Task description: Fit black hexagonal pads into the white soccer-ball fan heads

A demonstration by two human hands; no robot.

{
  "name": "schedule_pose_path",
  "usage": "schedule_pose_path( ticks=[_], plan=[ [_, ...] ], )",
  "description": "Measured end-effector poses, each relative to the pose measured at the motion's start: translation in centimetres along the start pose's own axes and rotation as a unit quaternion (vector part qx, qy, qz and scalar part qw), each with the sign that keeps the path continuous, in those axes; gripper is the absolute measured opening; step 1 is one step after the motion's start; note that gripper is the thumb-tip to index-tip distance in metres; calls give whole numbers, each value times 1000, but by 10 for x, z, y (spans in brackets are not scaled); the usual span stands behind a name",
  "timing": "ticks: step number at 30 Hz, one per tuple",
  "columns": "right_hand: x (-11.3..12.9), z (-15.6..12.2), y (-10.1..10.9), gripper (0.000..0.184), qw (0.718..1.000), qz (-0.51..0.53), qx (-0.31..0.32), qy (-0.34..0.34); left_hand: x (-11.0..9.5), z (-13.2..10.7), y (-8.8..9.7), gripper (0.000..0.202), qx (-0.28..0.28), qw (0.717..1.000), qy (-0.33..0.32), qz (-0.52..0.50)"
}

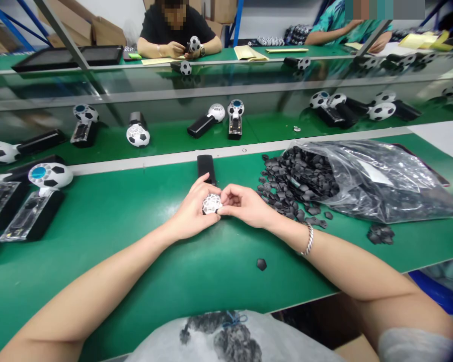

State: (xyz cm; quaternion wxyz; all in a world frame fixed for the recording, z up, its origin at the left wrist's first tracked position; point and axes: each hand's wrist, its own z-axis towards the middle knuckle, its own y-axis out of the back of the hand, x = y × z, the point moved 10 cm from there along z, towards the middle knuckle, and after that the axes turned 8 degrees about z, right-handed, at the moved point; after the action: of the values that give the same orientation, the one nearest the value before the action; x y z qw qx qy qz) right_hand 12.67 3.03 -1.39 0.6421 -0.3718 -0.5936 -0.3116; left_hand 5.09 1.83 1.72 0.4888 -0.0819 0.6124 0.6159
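Observation:
Both my hands meet at the middle of the green table (136, 281) around a small hand-held fan with a white ball-shaped head (212, 203) and a black handle (206, 167) pointing away from me. My left hand (194, 211) wraps round the left side of the head. My right hand (245, 205) pinches at the right side of the head, fingers pressed together; whatever small piece it may hold is hidden. One black pentagon piece (261, 264) lies loose on the table nearer me.
A clear plastic bag (377, 181) spills several black pentagon pieces (287, 186) at the right. Finished and unfinished football-style fans (41, 191) lie at the left and on the conveyor belt (173, 136) beyond. Two other people work at the far bench.

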Motion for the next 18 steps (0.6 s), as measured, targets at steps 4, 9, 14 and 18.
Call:
schedule_pose_path(
  ticks=[4,9,14,18],
  plan=[
    [11,-2,2,17,994,-101,-11,30,0,1,2,36,-2,1000,-16,8],
    [22,-11,32,33,856,-512,5,-64,11,-3,0,48,26,999,22,25],
    [23,-19,50,14,808,-580,20,-102,27,-7,7,52,10,995,88,40],
    [24,-13,47,8,837,-544,18,-51,19,-6,5,49,53,997,47,-21]
  ],
)
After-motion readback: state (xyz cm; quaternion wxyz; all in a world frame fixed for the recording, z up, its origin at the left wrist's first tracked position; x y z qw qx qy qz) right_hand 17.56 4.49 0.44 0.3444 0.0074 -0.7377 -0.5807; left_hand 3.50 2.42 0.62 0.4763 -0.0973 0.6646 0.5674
